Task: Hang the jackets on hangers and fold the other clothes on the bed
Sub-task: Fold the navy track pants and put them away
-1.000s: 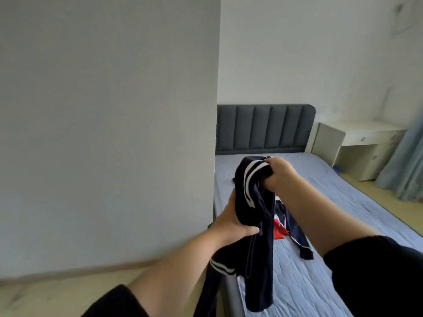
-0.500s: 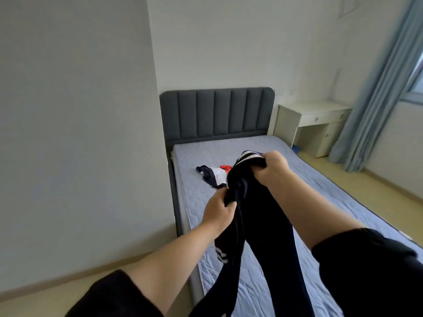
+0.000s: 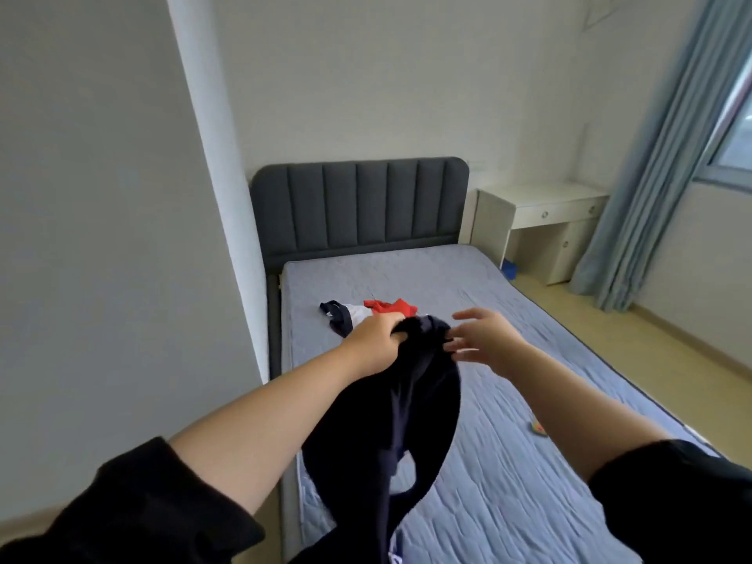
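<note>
A dark navy garment (image 3: pixel 390 433) hangs over the near end of the bed (image 3: pixel 508 474). My left hand (image 3: pixel 376 339) grips its top edge in a fist. My right hand (image 3: pixel 484 339) is just to the right of that bunched top, fingers spread and straight, fingertips at the cloth but holding nothing. Farther up the mattress lies a small heap of clothes (image 3: pixel 368 313) in navy, white and red, partly hidden behind my left hand.
A grey padded headboard (image 3: pixel 358 205) closes the far end of the bed. A white wall (image 3: pixel 122 238) runs along the bed's left side. A white desk (image 3: pixel 545 221) and blue curtain (image 3: pixel 651 164) stand at the right. A small coloured object (image 3: pixel 538 427) lies on the mattress.
My right hand has let go of the navy garment and opened. My left hand still grips it, and the garment has dropped lower. My view has turned further toward the bed.
</note>
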Demonstrator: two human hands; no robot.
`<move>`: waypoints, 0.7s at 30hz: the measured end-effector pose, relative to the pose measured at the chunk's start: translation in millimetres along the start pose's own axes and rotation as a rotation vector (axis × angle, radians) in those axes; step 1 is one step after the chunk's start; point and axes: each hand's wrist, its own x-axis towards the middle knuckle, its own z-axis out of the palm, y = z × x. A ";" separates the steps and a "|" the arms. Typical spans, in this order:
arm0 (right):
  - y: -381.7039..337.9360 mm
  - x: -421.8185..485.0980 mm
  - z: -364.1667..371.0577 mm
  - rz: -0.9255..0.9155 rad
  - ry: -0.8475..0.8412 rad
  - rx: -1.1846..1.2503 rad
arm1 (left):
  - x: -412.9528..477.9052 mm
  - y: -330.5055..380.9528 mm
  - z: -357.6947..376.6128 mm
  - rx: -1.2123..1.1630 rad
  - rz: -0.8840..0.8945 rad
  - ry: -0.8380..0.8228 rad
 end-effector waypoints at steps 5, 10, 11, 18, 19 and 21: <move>14.3 19.0 -64.7 -0.321 -0.342 -0.547 | 6.0 51.8 45.9 0.125 -0.038 -0.030; 21.2 29.6 -104.7 -0.306 -0.390 -0.346 | 7.0 93.1 61.9 -0.006 -0.147 0.096; 16.7 26.1 -108.1 -0.262 -0.403 -0.167 | 4.4 100.9 60.8 -0.083 -0.181 0.083; -21.2 -5.3 -113.6 -0.218 -0.467 0.280 | -39.9 103.8 43.5 -0.173 -0.412 -0.156; -23.7 -12.1 -114.9 -0.217 -0.514 0.276 | -44.8 103.5 36.9 -0.147 -0.409 -0.093; -28.2 -21.3 -118.5 -0.240 -0.581 0.195 | -51.3 110.5 19.1 -0.059 -0.375 -0.016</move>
